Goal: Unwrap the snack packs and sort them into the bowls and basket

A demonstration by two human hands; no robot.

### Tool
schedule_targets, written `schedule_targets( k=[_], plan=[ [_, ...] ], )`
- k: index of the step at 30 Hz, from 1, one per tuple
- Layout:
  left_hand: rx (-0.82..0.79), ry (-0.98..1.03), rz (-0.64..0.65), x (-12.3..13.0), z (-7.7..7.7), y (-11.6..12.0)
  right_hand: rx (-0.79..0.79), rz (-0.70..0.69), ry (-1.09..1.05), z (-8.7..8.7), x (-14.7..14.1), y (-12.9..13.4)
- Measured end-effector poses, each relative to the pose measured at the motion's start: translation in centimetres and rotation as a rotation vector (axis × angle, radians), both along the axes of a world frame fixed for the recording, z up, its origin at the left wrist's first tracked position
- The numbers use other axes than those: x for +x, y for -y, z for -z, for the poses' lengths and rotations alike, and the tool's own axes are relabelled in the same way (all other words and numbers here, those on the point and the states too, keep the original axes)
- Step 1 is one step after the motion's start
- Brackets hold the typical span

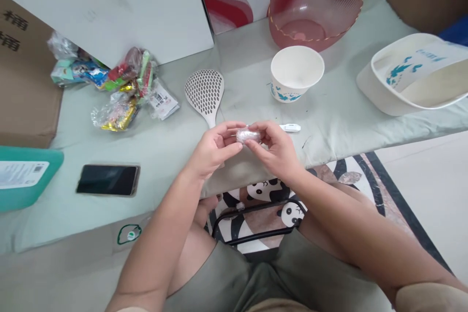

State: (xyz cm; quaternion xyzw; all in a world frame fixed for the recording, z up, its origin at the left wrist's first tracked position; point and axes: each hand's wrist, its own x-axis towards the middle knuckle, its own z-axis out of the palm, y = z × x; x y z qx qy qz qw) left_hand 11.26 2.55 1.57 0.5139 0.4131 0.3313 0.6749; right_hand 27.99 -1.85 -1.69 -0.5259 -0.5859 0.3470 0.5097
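Observation:
Between my two hands, just above the table's front edge, is a small roll of crumpled clear plastic wrap [247, 136]. My left hand [219, 148] pinches its left end with thumb and fingers. On the other end, my right hand [272, 148] closes its thumb and fingertips. Beyond my left hand lies a skimmer [204, 90] with a perforated pale head; its handle runs under the fingers. Past my right hand, the end of a white plastic handle [290, 127] shows; the rest is hidden. A white paper cup [297, 69] with blue leaf print stands farther back.
Wrapped snacks [126, 83] lie at the left, by a white box [117, 5]. A phone [107, 179] and a green container [27, 175] are nearer me. Toward the right stand a pink bowl [314, 34] and a white tub [387, 92].

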Motion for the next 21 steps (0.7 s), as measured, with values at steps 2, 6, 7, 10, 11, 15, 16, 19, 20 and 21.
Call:
schedule_targets(
  k=[2, 6, 7, 10, 11, 15, 16, 19, 20, 21],
  plan=[
    [-0.022, -0.001, -0.022, 0.2, 0.0, -0.6, 0.108, 0.024, 0.114, 0.0, 0.2, -0.6],
    [0.004, -0.004, -0.149, 1.2, 0.1, -1.6, 0.193, -0.009, 0.185, -0.3, 0.7, -1.4],
    [0.018, 0.012, -0.169, 1.6, 0.1, -1.7, 0.193, -0.004, 0.191, -0.6, 1.0, -1.5],
    [0.063, 0.055, -0.192, 2.6, -0.2, -1.8, 0.248, 0.093, 0.257, -2.0, 2.5, -1.7],
    [0.066, 0.063, -0.189, 2.8, -0.3, -1.8, 0.277, 0.154, 0.298, -2.7, 3.3, -1.9],
    [0.04, 0.045, -0.169, 3.1, -0.4, -1.9, 0.287, 0.45, 0.451, -5.4, 7.2, -3.4],
    [0.038, 0.035, -0.169, 3.0, -0.3, -1.9, 0.274, 0.493, 0.466, -5.8, 8.1, -3.9],
    [0.044, 0.016, -0.165, 2.8, -0.1, -2.1, 0.19, 0.485, 0.539, -5.2, 10.3, -5.3],
    [0.046, 0.013, -0.165, 2.7, 0.0, -2.2, 0.16, 0.477, 0.563, -4.5, 10.9, -5.6],
    [0.046, 0.011, -0.166, 2.6, 0.0, -2.2, 0.138, 0.491, 0.572, -3.5, 11.4, -5.8]
  ],
)
